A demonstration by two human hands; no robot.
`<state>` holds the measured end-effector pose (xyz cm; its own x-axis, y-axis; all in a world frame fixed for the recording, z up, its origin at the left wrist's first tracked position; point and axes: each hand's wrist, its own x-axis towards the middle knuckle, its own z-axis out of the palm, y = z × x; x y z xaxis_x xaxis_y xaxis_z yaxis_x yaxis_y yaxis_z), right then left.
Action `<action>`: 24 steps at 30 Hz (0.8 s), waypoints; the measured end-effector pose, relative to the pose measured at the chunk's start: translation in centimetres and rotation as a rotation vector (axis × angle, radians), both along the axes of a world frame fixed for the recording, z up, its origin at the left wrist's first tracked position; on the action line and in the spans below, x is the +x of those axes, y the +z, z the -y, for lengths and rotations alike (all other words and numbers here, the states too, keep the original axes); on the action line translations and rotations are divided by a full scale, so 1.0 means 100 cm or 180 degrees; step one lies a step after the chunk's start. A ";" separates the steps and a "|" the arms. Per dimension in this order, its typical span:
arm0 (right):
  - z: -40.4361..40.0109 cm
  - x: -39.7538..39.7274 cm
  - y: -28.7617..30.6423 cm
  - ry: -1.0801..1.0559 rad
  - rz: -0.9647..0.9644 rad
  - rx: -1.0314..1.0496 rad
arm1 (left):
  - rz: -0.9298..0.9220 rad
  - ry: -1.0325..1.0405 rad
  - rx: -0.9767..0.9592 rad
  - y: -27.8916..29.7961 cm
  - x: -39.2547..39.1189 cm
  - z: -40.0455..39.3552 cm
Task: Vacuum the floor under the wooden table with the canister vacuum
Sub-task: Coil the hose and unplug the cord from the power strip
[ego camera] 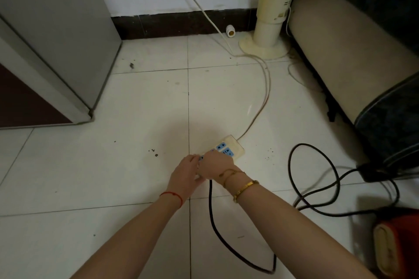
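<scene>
A cream power strip (234,146) with blue sockets lies on the white tiled floor. My left hand (184,173) holds its near end, fingers curled over the edge. My right hand (215,164) grips the vacuum's plug at the strip; the plug itself is hidden under the fingers. The black vacuum cord (212,217) runs from under my right hand toward me, then loops right across the floor to the red and cream canister vacuum (396,242) at the lower right edge.
A grey cabinet (56,41) stands at the left. A cream tower fan (269,18) stands by the wall, its pale cord (265,88) running to the strip. A dark upholstered seat (362,52) fills the right side. Small dirt specks (154,152) dot the tiles.
</scene>
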<state>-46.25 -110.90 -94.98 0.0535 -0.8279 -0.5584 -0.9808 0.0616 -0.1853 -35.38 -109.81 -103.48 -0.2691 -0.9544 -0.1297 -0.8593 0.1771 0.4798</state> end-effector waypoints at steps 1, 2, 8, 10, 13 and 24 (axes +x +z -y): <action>0.000 0.001 -0.002 -0.0053 0.0023 -0.0026 | -0.0012 -0.0001 0.0001 0.000 0.000 0.001; 0.001 0.001 -0.004 -0.0106 0.0081 -0.0034 | -0.0017 0.0000 0.0003 0.000 0.000 0.001; 0.011 -0.003 0.008 -0.0231 0.0342 0.0390 | 0.0037 0.0036 0.0034 0.003 0.000 0.002; 0.011 -0.006 0.011 -0.0268 0.0441 0.0506 | 0.0045 0.0028 0.0052 0.002 0.000 0.002; 0.021 -0.008 0.032 -0.0166 0.0681 0.0334 | 0.0107 0.0001 0.0038 0.004 0.000 0.005; -0.011 -0.146 0.065 -0.2666 0.2185 -0.0834 | 0.0375 0.0044 0.0282 0.022 -0.022 0.001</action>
<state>-60.82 -109.79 -88.50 -0.3469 -0.8349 -0.4273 -0.3322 0.5355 -0.7765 -37.56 -109.95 -101.33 -0.2339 -0.9413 -0.2435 -0.9127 0.1263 0.3886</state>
